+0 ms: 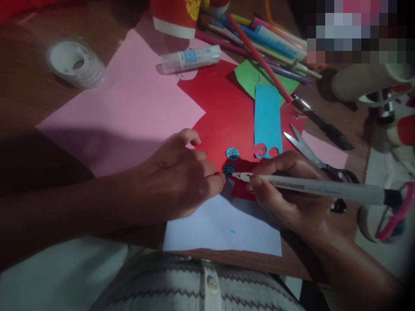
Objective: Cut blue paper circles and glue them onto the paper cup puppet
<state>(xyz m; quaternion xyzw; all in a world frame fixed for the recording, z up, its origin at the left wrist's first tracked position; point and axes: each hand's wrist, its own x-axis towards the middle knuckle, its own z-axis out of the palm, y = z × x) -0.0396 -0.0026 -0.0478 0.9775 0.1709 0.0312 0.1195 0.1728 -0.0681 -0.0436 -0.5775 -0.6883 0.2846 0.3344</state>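
My right hand (292, 194) is closed round a white marker (311, 185) with a black end. Its tip touches a small blue paper circle (229, 168) that bears dark marks. My left hand (191, 179) lies with curled fingers at the left of that circle, its fingertips pressed at the circle's edge. Just above lies a second blue paper circle (232, 153) with black dots. Both circles rest on red paper (220, 112). A blue paper strip (267, 112) with round cut-outs at its lower end lies above my right hand.
Scissors (308, 149) lie partly behind my right hand. A glue stick (194, 58), pink paper (129, 95), green paper (248, 77) and a tape roll (76, 65) are farther back. A red cup (173, 19) stands near several pens. White paper (223, 233) lies at the table's front edge.
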